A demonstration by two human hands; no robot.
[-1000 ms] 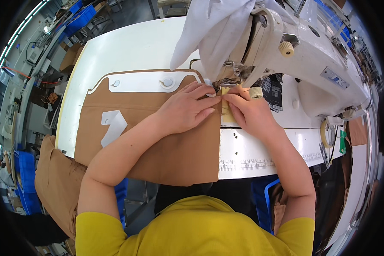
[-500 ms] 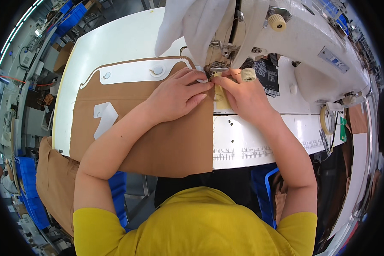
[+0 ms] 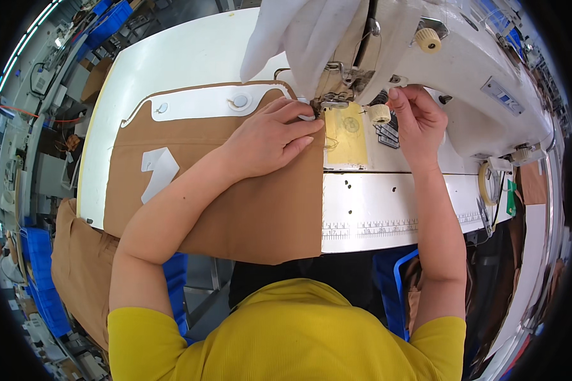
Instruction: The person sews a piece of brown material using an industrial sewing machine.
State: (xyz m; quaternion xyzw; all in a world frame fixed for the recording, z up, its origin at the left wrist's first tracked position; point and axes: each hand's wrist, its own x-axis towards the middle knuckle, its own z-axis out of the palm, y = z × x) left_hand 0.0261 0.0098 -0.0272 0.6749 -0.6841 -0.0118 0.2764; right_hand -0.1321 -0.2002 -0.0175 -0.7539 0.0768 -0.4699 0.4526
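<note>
My left hand [image 3: 270, 136] lies on a large brown fabric panel [image 3: 235, 209], its fingers stretched toward the panel's right edge beside the presser foot [image 3: 334, 105] of a white sewing machine [image 3: 464, 57]. The thumb is apart from the other fingers. A white curved strip [image 3: 197, 108] with two round discs lies along the panel's far edge. A white angled piece [image 3: 161, 173] rests on the panel, left of my forearm. Raised off the table, my right hand [image 3: 421, 124] is closed in a pinch beside the machine's cream knob [image 3: 379, 114]; what it pinches is too small to make out.
White cloth [image 3: 292, 41] hangs at the machine's left side. Yellow tape [image 3: 347, 133] covers part of the bed right of the presser foot. A ruler strip [image 3: 388, 227] runs along the near table edge. Small scissors [image 3: 485, 216] and a tape roll [image 3: 487, 181] are at the right.
My right hand has left the presser foot area and moved right and up beside the knob, uncovering the yellow tape. My left hand stays on the fabric.
</note>
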